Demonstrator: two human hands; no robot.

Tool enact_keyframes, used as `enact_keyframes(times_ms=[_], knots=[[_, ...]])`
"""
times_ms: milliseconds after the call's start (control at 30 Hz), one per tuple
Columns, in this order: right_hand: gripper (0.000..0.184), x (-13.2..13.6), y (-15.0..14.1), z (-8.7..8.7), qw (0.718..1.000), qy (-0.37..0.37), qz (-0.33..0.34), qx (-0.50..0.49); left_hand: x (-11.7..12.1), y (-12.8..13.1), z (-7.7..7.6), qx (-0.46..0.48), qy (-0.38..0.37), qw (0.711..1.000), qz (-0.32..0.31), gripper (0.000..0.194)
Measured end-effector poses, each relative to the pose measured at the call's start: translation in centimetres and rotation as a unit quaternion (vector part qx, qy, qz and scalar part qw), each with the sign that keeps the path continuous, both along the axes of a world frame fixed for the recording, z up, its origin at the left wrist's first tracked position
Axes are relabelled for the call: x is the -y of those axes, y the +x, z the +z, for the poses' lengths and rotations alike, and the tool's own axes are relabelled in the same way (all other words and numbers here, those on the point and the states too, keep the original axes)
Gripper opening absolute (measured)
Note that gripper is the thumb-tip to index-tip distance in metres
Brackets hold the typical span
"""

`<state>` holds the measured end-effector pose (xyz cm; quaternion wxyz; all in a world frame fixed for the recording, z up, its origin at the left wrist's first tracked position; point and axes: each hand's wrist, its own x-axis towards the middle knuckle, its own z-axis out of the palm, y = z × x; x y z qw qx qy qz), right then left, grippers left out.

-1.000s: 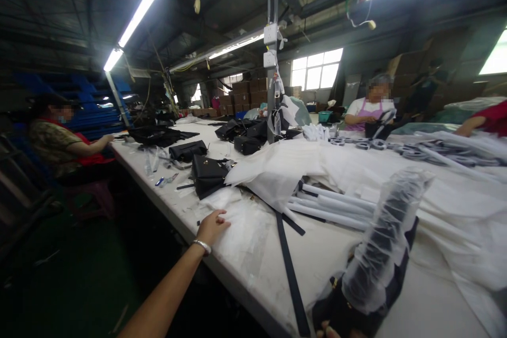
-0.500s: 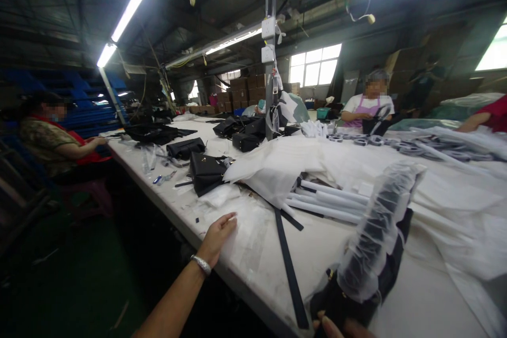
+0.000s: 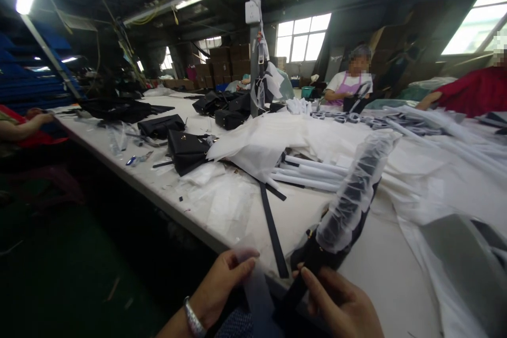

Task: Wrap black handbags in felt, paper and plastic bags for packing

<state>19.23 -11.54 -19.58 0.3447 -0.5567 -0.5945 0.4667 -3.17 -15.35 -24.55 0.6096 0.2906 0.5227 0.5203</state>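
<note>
Near the table's front edge my left hand (image 3: 219, 285) pinches a translucent plastic strip (image 3: 256, 288) between thumb and fingers; the strip hangs down in front of me. My right hand (image 3: 340, 301) grips a dark strap (image 3: 298, 286) close by. Just beyond it lies a black bag (image 3: 307, 253) with gold-coloured fittings, partly hidden by my hand. Crinkled clear plastic (image 3: 352, 195) wraps a long part that rises from this bag. A loose black strap (image 3: 273, 229) lies flat on the table to the left of the bag.
White sheets (image 3: 253, 142) partly cover white-wrapped rods (image 3: 312, 171) on the table (image 3: 233, 237). Several black bags (image 3: 188, 150) stand farther off. A post (image 3: 255, 63) with sockets rises mid-table. A grey object (image 3: 463, 253) is at right. Co-workers sit around the table.
My left hand has come back toward me and to the right, now holding the plastic strip. My right hand shows more fully, gripping the dark strap. The view has tilted down and turned right.
</note>
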Motion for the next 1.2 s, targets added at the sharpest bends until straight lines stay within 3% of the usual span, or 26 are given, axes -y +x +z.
enact_keyframes(times_ms=[200, 400, 500, 633, 733, 833, 967, 1200], knots=[[0.044, 0.4, -0.2, 0.1, 1.000, -0.023, -0.016, -0.006, 1.6, 1.2, 1.0, 0.043, 0.018, 0.998, -0.046, 0.043], [0.046, 0.5, -0.6, 0.1, 0.998, -0.031, -0.032, -0.046, 1.7, 0.3, 0.3, -0.076, 0.039, 0.995, -0.051, 0.036], [0.047, 0.5, -0.7, 0.3, 0.998, -0.036, -0.031, -0.046, 2.1, 0.1, -0.3, -0.108, 0.039, 0.990, -0.079, 0.047], [0.047, 0.6, -0.7, 0.3, 0.997, -0.048, -0.036, -0.059, 2.8, 0.5, 0.2, -0.174, 0.067, 0.973, -0.134, 0.043], [0.045, 0.7, -0.8, 0.2, 0.997, -0.045, -0.038, -0.059, 2.9, 0.9, 0.8, -0.235, 0.118, 0.956, -0.127, 0.038], [0.044, 0.7, -0.9, 0.2, 0.996, -0.048, -0.039, -0.068, 2.6, 1.2, 0.6, -0.189, 0.106, 0.972, -0.093, 0.031], [0.045, 0.5, -1.0, 0.1, 0.993, -0.055, -0.039, -0.094, 2.2, 1.2, -0.2, -0.087, 0.044, 0.994, -0.052, 0.043], [0.050, 0.3, -0.9, -0.4, 0.992, -0.072, -0.032, -0.101, 2.4, 0.5, 0.8, -0.136, 0.067, 0.984, -0.090, 0.042]])
